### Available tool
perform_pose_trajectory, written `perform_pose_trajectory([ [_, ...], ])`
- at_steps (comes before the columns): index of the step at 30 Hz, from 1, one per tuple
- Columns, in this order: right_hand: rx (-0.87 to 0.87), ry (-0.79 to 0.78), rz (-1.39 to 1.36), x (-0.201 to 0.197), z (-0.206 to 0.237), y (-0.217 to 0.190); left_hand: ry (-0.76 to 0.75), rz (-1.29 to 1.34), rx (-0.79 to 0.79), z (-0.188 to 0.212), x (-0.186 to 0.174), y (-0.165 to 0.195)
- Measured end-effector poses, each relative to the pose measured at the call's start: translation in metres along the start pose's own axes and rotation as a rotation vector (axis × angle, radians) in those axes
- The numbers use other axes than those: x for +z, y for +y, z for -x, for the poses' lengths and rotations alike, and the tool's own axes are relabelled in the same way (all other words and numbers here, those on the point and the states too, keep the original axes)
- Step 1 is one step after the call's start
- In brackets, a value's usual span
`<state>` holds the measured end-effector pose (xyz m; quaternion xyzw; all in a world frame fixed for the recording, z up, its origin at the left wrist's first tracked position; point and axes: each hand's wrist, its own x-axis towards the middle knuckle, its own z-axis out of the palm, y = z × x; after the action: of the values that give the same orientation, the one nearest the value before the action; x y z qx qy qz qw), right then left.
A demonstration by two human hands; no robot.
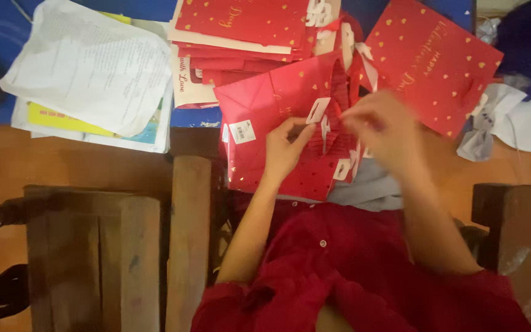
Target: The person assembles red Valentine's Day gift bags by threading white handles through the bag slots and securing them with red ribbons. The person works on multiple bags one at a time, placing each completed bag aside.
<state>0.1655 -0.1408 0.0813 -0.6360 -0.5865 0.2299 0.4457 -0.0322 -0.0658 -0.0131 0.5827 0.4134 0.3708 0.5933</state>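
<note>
A stack of flat red paper gift bags (278, 117) with small gold hearts lies in front of me. My left hand (287, 147) rests on the stack and pinches a white tag (318, 110) near the bags' top edges. Just to its right, my right hand (382, 123) is blurred, its fingers closed on a thin white ribbon handle (346, 43) at the bags' mouth. A white price sticker (241, 131) sits on the top bag's left side.
More red gift bags are piled behind (235, 24), and one lies open-faced at the right (431, 61). A heap of printed papers (87, 67) is at the left. Wooden furniture parts (188, 240) stand below. Crumpled white plastic (499, 117) is at the far right.
</note>
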Motion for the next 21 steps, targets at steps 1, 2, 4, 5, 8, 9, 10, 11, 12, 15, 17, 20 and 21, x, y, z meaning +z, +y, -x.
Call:
perform_pose_trajectory([
  [1,-0.079,-0.047,0.108,0.013,-0.004,0.003,-0.019,0.004,-0.013,-0.001,-0.002,-0.001],
  [2,-0.158,-0.095,0.215,0.022,-0.006,0.005,-0.035,0.009,-0.028,-0.002,-0.004,-0.003],
  [4,-0.118,-0.095,0.254,0.033,-0.005,0.007,-0.051,0.029,-0.039,-0.001,-0.007,-0.006],
  [5,-0.102,-0.089,0.279,0.036,-0.007,0.008,-0.051,0.047,-0.022,-0.002,-0.007,-0.007],
  [8,-0.132,-0.060,0.356,0.042,-0.008,0.008,-0.078,0.099,-0.012,-0.003,-0.008,-0.011],
  [9,-0.135,-0.053,0.370,0.043,-0.007,0.007,-0.090,0.118,-0.018,-0.002,-0.008,-0.011],
  [10,-0.140,-0.050,0.383,0.045,-0.006,0.006,-0.096,0.124,-0.015,-0.002,-0.008,-0.012],
  [11,-0.146,-0.051,0.395,0.046,-0.005,0.005,-0.098,0.130,-0.013,-0.002,-0.008,-0.012],
  [12,-0.132,-0.059,0.386,0.046,-0.004,0.005,-0.097,0.135,-0.009,-0.002,-0.009,-0.012],
  [15,-0.087,-0.081,0.344,0.046,-0.003,0.002,-0.129,0.145,0.004,-0.002,-0.012,-0.012],
  [17,-0.030,-0.085,0.296,0.045,-0.001,0.001,-0.144,0.045,0.016,-0.002,-0.015,-0.012],
  [20,0.074,-0.083,0.277,0.044,0.000,0.000,-0.178,0.104,0.007,-0.002,-0.016,-0.010],
  [21,0.052,-0.102,0.271,0.044,0.000,0.000,-0.189,0.158,-0.001,-0.002,-0.016,-0.010],
])
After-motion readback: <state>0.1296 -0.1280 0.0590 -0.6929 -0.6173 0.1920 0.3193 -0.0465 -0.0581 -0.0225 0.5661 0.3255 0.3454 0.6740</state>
